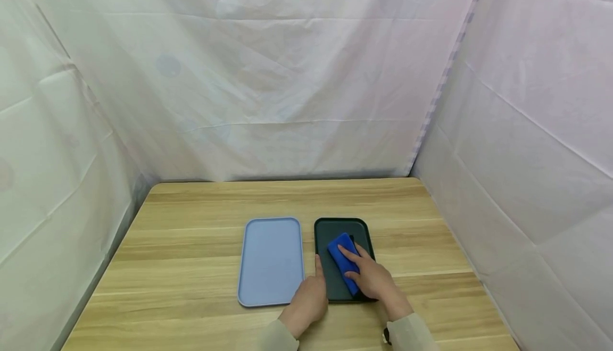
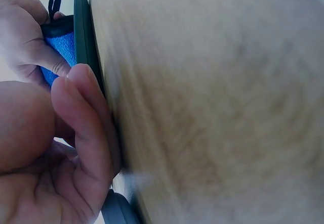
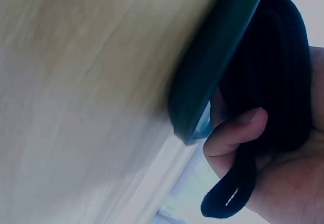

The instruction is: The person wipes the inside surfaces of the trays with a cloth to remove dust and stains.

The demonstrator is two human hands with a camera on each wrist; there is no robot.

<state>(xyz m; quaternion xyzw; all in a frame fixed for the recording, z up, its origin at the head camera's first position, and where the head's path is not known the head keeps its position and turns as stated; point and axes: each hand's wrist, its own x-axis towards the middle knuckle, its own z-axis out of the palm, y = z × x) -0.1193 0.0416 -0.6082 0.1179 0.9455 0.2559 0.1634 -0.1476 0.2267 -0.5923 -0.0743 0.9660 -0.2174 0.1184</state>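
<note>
A folded blue cloth [image 1: 342, 258] with black trim and a black loop [image 3: 230, 191] lies slantwise over the dark green tray [image 1: 335, 292]. My right hand [image 1: 375, 276] grips this cloth from above, its thumb and index finger on the blue face. One curled finger of that hand shows beside the black side in the right wrist view. My left hand [image 1: 310, 297] rests at the tray's near left edge, index finger straight along the rim. Its other visible fingers [image 2: 81, 113] are bent low beside the table in the left wrist view.
A light blue tray [image 1: 271, 260] lies left of the dark green one, with a narrow gap between them. Both are on a wood-grain table [image 1: 191, 266]. Pale sheeting [image 1: 287, 74] hangs behind the table and along both sides.
</note>
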